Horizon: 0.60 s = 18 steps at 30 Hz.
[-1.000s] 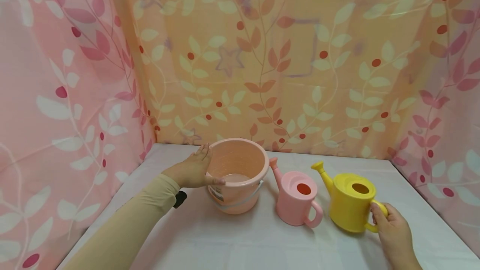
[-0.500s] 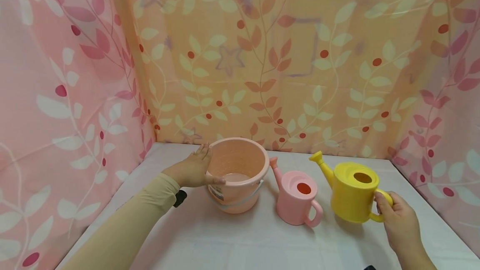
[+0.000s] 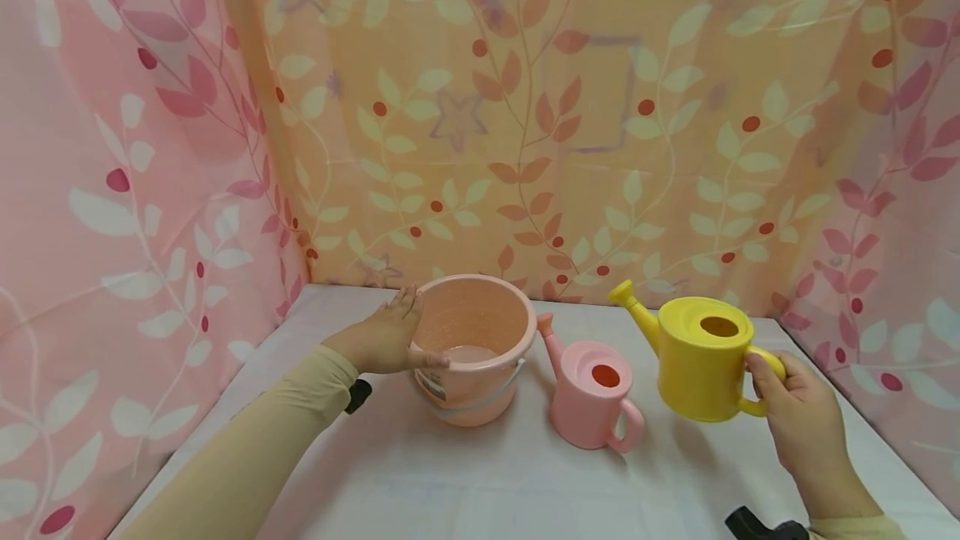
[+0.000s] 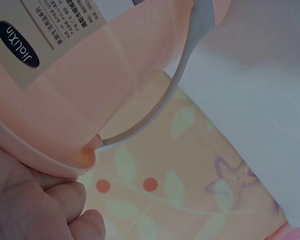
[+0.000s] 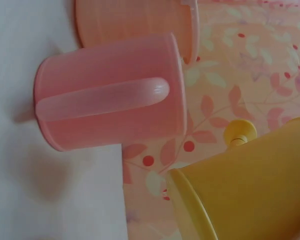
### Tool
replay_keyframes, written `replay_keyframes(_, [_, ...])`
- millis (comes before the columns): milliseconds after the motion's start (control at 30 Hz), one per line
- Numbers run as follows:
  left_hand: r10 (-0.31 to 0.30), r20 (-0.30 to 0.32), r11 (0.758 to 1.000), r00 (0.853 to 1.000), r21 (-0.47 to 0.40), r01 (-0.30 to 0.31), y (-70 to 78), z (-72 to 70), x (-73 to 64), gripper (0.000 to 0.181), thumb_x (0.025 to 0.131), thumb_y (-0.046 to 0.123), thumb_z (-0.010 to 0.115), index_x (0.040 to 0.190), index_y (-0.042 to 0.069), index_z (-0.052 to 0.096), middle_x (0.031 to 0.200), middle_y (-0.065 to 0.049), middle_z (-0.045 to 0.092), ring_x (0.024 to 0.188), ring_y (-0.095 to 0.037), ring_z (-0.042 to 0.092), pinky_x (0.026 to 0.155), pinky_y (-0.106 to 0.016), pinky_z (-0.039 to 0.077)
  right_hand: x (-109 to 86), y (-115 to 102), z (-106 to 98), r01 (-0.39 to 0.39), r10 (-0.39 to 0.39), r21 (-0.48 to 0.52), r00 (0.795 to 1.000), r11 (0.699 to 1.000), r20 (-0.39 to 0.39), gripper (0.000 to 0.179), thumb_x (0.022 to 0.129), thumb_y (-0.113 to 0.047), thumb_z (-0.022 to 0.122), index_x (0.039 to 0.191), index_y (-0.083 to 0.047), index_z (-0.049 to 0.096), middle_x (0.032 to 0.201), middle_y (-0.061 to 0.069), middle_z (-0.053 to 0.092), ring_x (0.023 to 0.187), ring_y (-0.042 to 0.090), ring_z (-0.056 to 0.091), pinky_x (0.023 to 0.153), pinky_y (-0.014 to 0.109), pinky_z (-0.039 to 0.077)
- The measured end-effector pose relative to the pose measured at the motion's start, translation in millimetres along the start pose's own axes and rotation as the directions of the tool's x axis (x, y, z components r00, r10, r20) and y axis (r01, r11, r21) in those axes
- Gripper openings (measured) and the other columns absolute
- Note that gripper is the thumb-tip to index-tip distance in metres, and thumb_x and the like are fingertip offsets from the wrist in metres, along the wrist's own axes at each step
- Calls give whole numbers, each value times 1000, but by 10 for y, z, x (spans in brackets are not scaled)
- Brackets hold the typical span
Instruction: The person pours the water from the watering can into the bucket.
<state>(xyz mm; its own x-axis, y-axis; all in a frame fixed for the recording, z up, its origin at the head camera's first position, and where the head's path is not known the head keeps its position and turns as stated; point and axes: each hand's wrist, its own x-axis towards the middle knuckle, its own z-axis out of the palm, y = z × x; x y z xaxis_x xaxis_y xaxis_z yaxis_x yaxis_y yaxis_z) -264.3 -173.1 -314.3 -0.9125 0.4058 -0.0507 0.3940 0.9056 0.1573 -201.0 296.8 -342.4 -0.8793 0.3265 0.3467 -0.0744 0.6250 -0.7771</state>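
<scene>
My left hand (image 3: 386, 332) rests on the left side of the rim of a peach-pink bucket (image 3: 480, 315), fingers straight and thumb along the front rim. In the left wrist view, fingers (image 4: 67, 197) lie against the rim of the labelled bucket (image 4: 90, 75). My right hand (image 3: 806, 411) grips the handle of a yellow watering can (image 3: 701, 365), held upright above the table with its spout to the left. A smaller pink watering can (image 3: 588, 398) stands between bucket and yellow can. The right wrist view has the yellow can (image 5: 250, 185) in front, the hand being out of sight.
A white cloth covers the table (image 3: 450, 490). Floral curtains (image 3: 480, 123) rise behind it and on both sides. The bucket's thin grey bail handle (image 3: 472, 407) hangs across its front.
The yellow watering can has risen off the table, lifted by my right hand. My left hand, the bucket and the pink watering can keep their places.
</scene>
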Motion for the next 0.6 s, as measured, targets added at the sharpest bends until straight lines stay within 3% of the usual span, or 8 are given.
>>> replay_keyframes(167, [1,6,1000,1000,-4,-1,-3,-14,-13,120,72,79,44,142,-10,5,148,-28,-1,137,-38,0,108,-52,11,53,-154,-47,51,-50,-22,999,998,21,38,94,-39,47,89,-2,52,75,5,45,69,16,40,54,18,43])
replay_keyframes(400, [7,-5,1000,1000,-3,-7,1,-26,-19,118,73,77,46,142,-11,6,148,-29,0,137,-40,2,108,-53,12,125,-391,-67,98,-98,-9,994,995,57,41,94,-41,46,105,-2,54,83,10,46,74,19,41,57,16,44])
replay_keyframes(600, [-1,11,1000,1000,-7,1,10,-32,-25,121,71,79,44,142,-10,5,148,-28,-2,137,-39,0,109,-52,11,147,-566,-36,150,-150,-2,986,989,67,39,93,-39,47,98,-1,55,79,10,44,73,20,40,58,18,44])
